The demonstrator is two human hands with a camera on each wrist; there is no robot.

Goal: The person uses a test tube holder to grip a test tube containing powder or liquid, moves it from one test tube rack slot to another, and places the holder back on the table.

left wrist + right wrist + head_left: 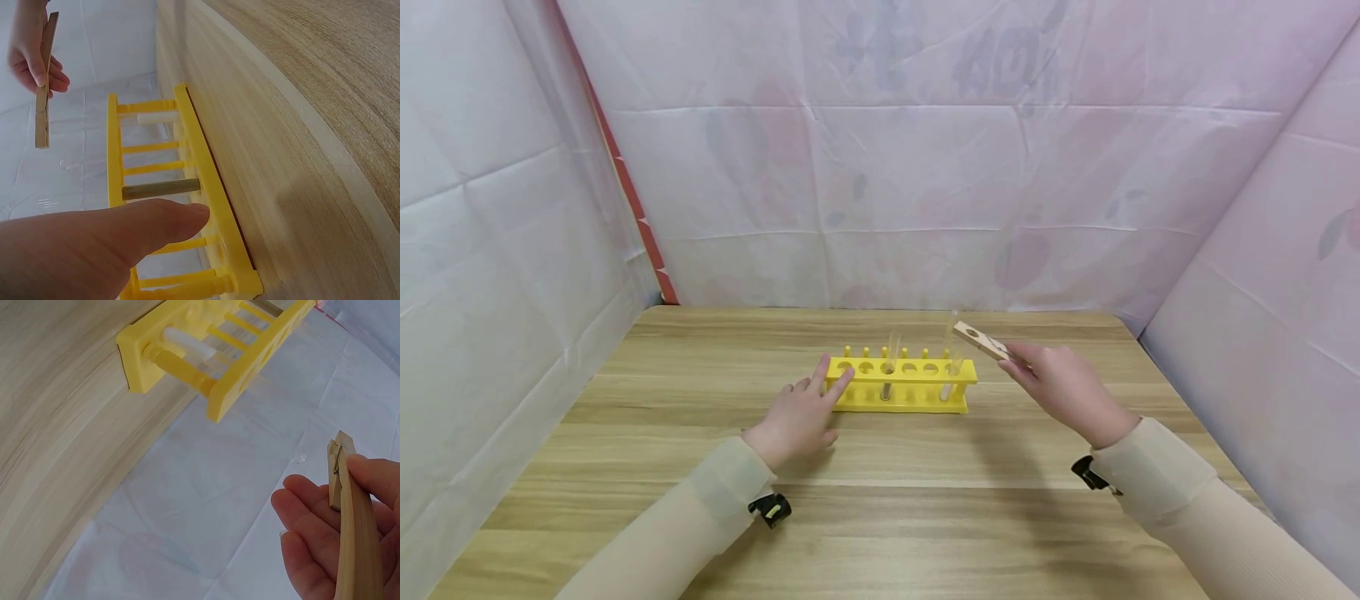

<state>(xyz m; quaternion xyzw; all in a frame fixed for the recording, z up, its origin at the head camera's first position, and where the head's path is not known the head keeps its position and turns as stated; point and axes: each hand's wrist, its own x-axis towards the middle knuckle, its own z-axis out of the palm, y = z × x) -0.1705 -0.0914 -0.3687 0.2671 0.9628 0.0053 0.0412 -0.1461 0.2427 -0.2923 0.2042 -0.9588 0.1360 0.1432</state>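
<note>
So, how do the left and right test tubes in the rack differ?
The left tube holds dark greyish contents, the right tube white contents. The left tube sits in the third hole from the left, the right tube in the last. The wooden clamp is nearer the right tube's mouth than the left tube's. Both are clear and stand in the yellow rack.

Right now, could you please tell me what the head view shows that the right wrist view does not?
Only the head view: both beige fabric sleeves, black wrist devices and most of the left hand. Only the right wrist view: the palm side of the right hand. Both: the yellow plastic rack, pale wooden clamp, clear tube with white contents and wood-grain table.
</note>
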